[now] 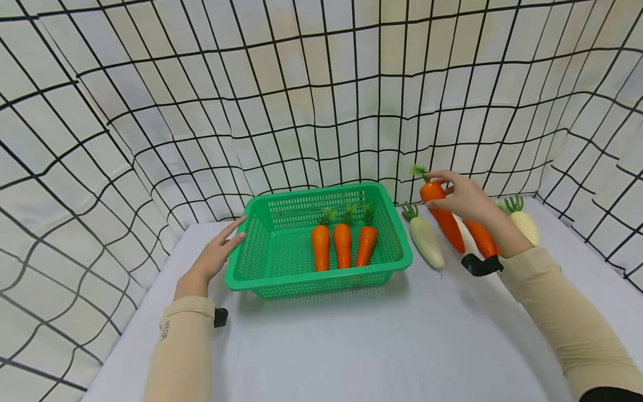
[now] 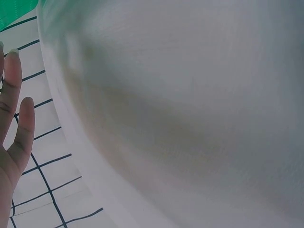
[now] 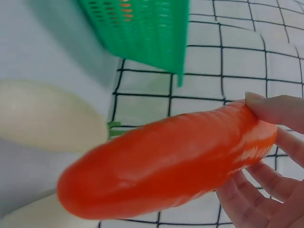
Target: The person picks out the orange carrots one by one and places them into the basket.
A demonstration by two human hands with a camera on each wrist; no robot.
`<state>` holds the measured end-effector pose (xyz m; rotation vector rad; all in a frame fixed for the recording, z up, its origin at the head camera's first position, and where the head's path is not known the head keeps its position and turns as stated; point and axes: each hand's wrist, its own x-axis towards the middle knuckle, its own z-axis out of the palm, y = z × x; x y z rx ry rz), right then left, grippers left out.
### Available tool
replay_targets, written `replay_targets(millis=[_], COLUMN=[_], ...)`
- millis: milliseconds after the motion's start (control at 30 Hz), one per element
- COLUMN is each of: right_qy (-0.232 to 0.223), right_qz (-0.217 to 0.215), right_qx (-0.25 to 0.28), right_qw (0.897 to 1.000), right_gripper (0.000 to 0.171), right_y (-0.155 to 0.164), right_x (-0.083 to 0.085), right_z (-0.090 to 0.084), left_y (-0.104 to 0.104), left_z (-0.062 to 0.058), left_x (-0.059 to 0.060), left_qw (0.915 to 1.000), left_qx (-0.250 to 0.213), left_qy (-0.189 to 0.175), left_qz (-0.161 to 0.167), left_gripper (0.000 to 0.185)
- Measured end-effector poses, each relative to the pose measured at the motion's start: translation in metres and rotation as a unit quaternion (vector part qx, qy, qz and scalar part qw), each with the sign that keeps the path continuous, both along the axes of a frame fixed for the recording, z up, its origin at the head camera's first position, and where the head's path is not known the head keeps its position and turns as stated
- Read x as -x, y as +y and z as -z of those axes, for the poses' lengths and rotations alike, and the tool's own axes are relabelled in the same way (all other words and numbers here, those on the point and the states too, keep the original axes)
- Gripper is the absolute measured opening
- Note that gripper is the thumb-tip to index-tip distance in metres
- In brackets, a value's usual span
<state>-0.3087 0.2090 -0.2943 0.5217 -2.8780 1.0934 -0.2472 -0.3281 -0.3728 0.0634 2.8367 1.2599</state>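
- Here, the right hand (image 1: 464, 198) pinches a glossy orange plastic carrot (image 1: 442, 215) by its top.
- The left hand (image 1: 216, 254), fingers straight, touches the green perforated plastic basket (image 1: 241, 268).

No text can be read anywhere; only a small dark mark on the left sleeve (image 1: 165, 329) shows, too tiny to make out.
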Motion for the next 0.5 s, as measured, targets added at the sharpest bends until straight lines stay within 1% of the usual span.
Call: replay_targets(millis=[100, 267, 400, 500], right_qy=[0.001, 0.004, 0.013, 0.018], right_qz=[-0.018, -0.045, -0.060, -0.061], right_qx=[0.004, 0.010, 0.008, 0.007], right_qw=[1.000, 0.999, 0.998, 0.998], right_gripper=[0.067, 0.065, 0.064, 0.062], right_y=[-0.009, -0.028, -0.042, -0.052], right_x=[0.001, 0.001, 0.002, 0.005], right_z=[-0.012, -0.029, -0.036, -0.038], left_y=[0.000, 0.000, 0.000, 0.001], left_z=[0.001, 0.000, -0.002, -0.003], left_x=[0.001, 0.001, 0.000, 0.000], left_qw=[1.0000, 1.0000, 0.9999, 0.9999], left_qx=[0.000, 0.006, 0.011, 0.014], left_qy=[0.002, -0.001, -0.003, -0.004], left_qz=[-0.003, -0.002, -0.003, -0.001], left_gripper=[0.066, 0.067, 0.067, 0.067])
